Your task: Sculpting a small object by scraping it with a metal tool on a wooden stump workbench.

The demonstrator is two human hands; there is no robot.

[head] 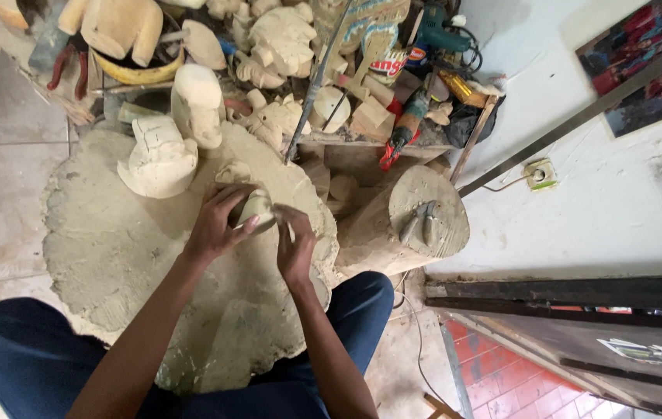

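The small pale wooden carving is held just above the large round stump block that rests between the knees in dark blue trousers, near the block's middle. The left hand is wrapped over it from the left, fingers curled closed around the piece, thumb tucked against its near side. The right hand is pressed to its right end, fingers drawn narrow together; a thin tool may be pinched there, but it cannot be made out. The carving's long axis seems to be laid roughly left to right with a slight tilt, its right end angled down toward the right hand; which end is the front cannot be told, as most of it is covered.

For the cut to be made well, the piece is best kept braced low over the block, the left grip kept firm and clear of the edge's path, and strokes kept short and light.

Farther off, two larger rough carved blanks are stood on the block's far edge. To the right, pliers are laid on a smaller stump. Beyond, a heap of unfinished wooden figures and power tools is piled against the wall.
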